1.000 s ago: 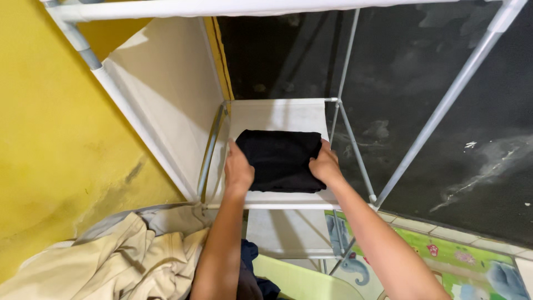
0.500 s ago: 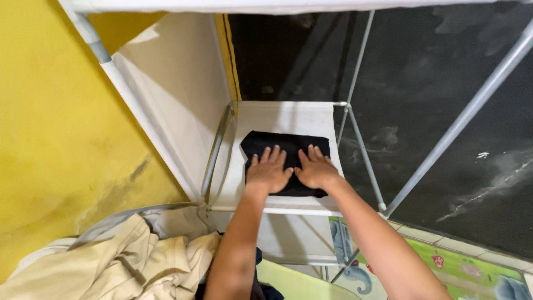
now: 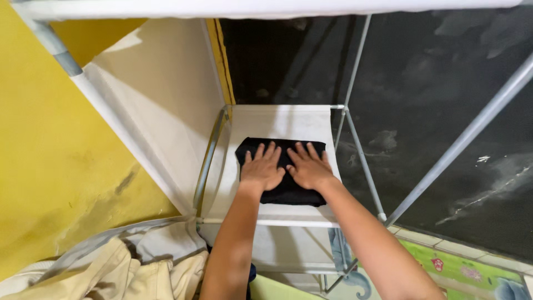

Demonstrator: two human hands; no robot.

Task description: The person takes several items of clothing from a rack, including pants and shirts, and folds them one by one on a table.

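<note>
Both palms slid slightly nearer, left hand (image 3: 262, 170) and right hand (image 3: 308, 168) spread flat — pressing soft black folded cloth (image 3: 288, 191), white fabric shelf (image 3: 288, 121)

Both hands cover the middle of the folded black cloth (image 3: 288, 191); the cream fabric (image 3: 127, 275) runs off the bottom edge.

I see a white fabric shelf (image 3: 277, 119) stretched between the thin metal poles of a wardrobe frame (image 3: 355, 150), with a white cloth side panel (image 3: 161, 105) closing its left edge. A folded black garment (image 3: 288, 191) lies flat on the shelf, toward its front and right of centre. My left hand (image 3: 262, 169) and right hand (image 3: 308, 166) rest palm-down, side by side, on the garment.
</note>
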